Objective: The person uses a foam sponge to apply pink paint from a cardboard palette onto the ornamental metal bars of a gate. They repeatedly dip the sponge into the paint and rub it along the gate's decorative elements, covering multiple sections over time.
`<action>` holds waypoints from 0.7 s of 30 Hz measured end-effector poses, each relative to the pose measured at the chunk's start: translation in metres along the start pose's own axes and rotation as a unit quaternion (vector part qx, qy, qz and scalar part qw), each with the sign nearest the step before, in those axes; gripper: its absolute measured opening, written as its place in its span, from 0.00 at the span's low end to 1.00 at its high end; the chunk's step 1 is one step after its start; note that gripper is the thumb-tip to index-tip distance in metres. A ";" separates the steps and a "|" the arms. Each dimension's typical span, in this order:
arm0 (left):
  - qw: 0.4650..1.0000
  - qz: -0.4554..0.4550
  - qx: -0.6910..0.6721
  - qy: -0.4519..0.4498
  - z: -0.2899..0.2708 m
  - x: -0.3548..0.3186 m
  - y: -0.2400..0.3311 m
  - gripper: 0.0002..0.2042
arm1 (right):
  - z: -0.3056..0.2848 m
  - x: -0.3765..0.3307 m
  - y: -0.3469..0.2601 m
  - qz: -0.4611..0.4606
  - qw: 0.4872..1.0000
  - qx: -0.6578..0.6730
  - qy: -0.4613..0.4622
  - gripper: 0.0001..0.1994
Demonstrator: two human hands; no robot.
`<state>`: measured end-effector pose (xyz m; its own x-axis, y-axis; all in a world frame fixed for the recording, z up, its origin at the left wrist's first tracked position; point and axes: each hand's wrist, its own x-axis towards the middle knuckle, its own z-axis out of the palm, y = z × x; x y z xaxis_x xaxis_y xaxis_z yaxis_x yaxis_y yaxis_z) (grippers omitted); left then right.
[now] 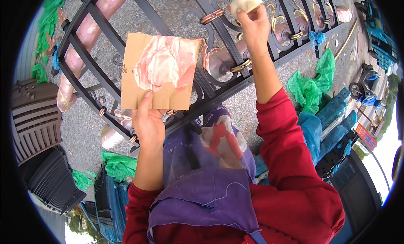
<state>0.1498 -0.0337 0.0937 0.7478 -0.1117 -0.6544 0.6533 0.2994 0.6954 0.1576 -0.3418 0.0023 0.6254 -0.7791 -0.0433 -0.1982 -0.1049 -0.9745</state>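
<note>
My left hand (149, 126) grips the lower edge of a square piece of cardboard (126, 82), its thumb on top. Pinkish-white, glossy paste (162, 63) is smeared over much of the cardboard's face. Up and to the right, my right hand (254, 29) pinches a cream-coloured pad, perhaps a sponge (246, 2), between thumb and fingers. Beneath both hands lies a black metal fence panel (227, 92) with scrollwork. Some collars, such as a copper one (212, 16), are coloured, and gold tints several scrolls (299, 13) at the right.
Pink, plastic-wrapped rolls (78, 63) lie under the panel on grey ground. Green plastic sheeting (311, 86) and blue-wrapped stacks (332, 113) are at the right. Dark slatted panels (38, 122) stand at the left. A motor scooter (362, 86) is parked at the far right.
</note>
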 end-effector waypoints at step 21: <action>0.997 0.014 0.021 -0.070 0.042 0.012 -0.020 0.17 | -0.001 -0.085 -0.080 -0.208 0.941 -0.202 -0.172 0.16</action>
<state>0.1503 -0.0810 0.0846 0.7732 -0.2363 -0.5885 0.6339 0.2643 0.7268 0.1194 -0.2680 0.0846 0.9064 -0.3785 0.1877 -0.1084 -0.6376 -0.7627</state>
